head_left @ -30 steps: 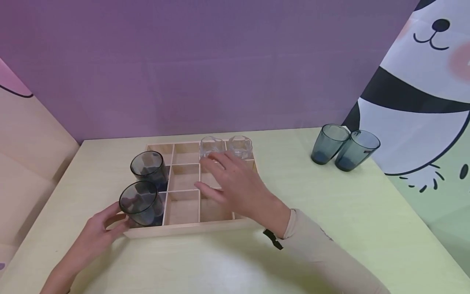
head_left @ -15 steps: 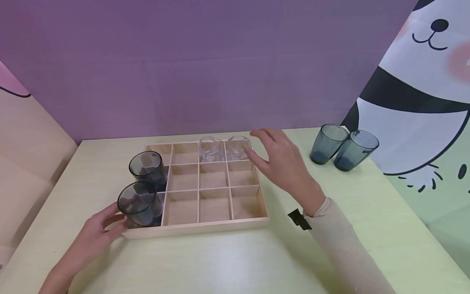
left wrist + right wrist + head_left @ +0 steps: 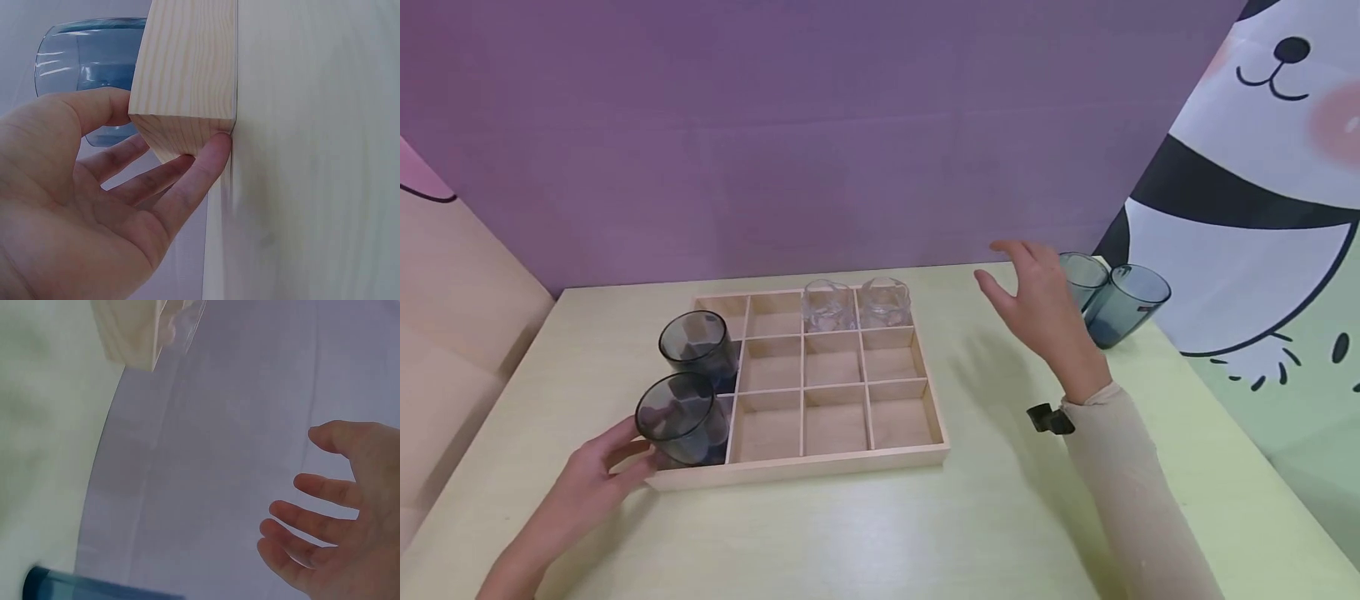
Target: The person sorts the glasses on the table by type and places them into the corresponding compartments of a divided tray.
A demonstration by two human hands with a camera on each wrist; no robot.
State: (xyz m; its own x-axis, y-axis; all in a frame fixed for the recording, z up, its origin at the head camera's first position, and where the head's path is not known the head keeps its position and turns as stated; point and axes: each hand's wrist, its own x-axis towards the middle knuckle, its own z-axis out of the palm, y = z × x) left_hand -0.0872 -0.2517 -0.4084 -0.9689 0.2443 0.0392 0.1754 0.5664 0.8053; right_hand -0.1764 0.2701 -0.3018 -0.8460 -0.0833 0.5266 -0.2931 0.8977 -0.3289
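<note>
Tray (image 3: 797,469), single, long axis left-right, lies near the table's (image 3: 865,533) far edge, near-left corner pinched by the left hand (image 3: 597,475); two dark glasses (image 3: 681,412) and two clear glasses (image 3: 885,308) inside. The right hand (image 3: 1045,300), unclenched, fingers spread, hovers near two blue glasses (image 3: 1123,312) by the far-right corner.

soft shadows, pale glare on table (image 3: 865,533)

Only an illegible label (image 3: 1144,309) on the rightmost tumbler (image 3: 1122,313)

Rm type unclear; you've a booth-like setup: pale table (image 3: 850,537), purple bkdrop (image 3: 850,142) far, cartoon-panda wall panel (image 3: 1247,292) R.
</note>
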